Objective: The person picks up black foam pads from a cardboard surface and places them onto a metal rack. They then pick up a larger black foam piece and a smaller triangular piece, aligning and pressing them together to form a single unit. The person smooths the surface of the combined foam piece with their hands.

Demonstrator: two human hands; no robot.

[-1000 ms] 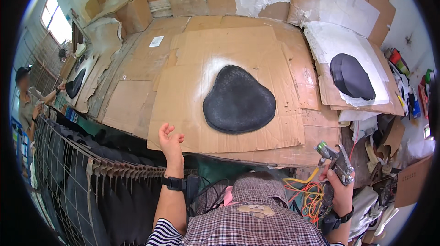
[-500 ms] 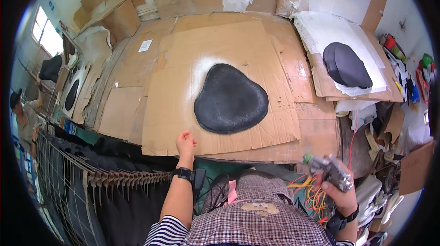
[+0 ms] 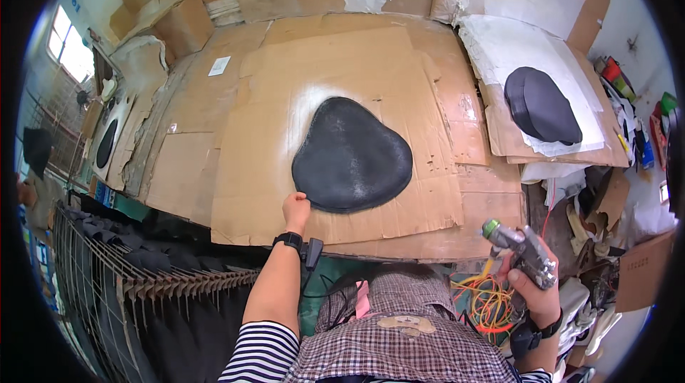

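Observation:
A black, rounded three-lobed pad (image 3: 352,158) lies flat on cardboard, with pale greyish marks across its surface. At its near left edge is my left hand (image 3: 296,212), fingers closed in a pinch on the rim. My right hand (image 3: 536,299) is wrapped around a metal spray gun (image 3: 529,258) with a green-tipped nozzle. The gun is held in front of the table's near right edge, apart from the pad, its nozzle towards the upper left.
Cardboard sheets (image 3: 264,62) cover the table. On white paper (image 3: 492,54) at right rests a stack of black pads (image 3: 542,106). A wire rack (image 3: 135,286) with black sheets stands near left. Yellow and orange hoses (image 3: 485,302) hang beside me. A co-worker's hand (image 3: 27,192) shows far left.
My left hand has moved forward and right to the pad's edge and closed on it. The spray gun has shifted slightly, its nozzle higher. The co-worker has moved further left.

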